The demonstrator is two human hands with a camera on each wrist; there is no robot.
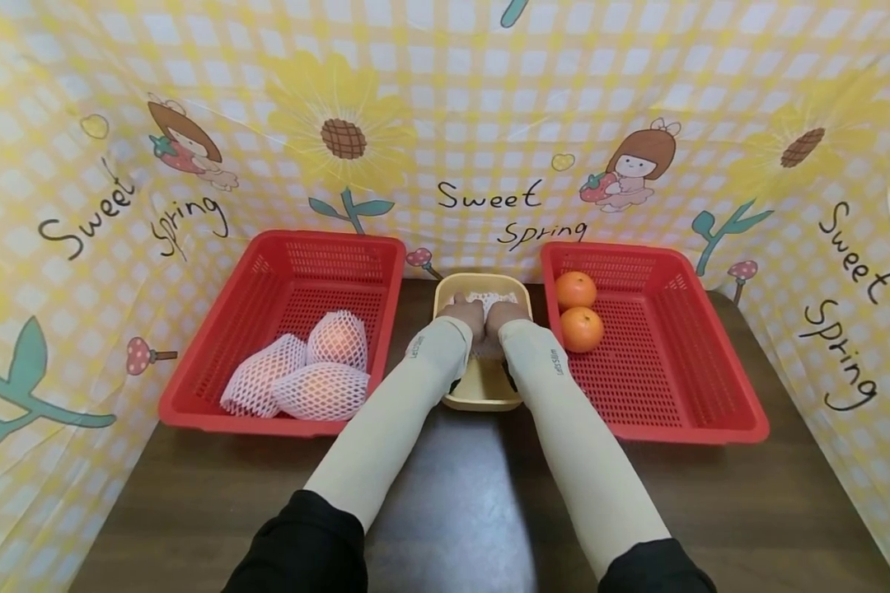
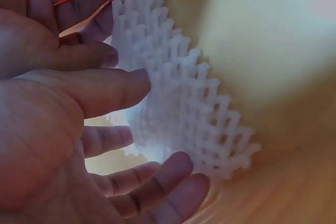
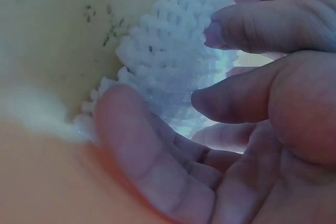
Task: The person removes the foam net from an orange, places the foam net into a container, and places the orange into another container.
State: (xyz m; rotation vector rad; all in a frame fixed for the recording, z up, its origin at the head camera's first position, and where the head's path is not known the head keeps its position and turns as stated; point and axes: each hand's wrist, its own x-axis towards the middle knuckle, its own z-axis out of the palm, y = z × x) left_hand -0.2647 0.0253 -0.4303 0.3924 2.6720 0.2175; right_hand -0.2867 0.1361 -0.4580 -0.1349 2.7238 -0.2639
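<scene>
Inside a small yellow bin (image 1: 482,405), my left hand (image 1: 463,313) and right hand (image 1: 508,315) are side by side at a white foam net sleeve (image 1: 492,297). In the left wrist view, my left thumb lies over the foam net (image 2: 178,87) and the fingers curve at its lower side. From the right wrist, the right index finger (image 3: 131,135) crosses the edge of the net, with the thumb (image 3: 226,98) on its near face. Both hands hold the sleeve by its sides. No fruit shows inside it, and part of it is hidden by the fingers.
At the left, a red basket (image 1: 193,412) contains several netted fruits, among them one wrapped round fruit (image 1: 339,339). The red basket at the right (image 1: 712,432) has two bare oranges (image 1: 582,329) along its left wall. A patterned cloth (image 1: 489,140) encloses the brown table (image 1: 193,494).
</scene>
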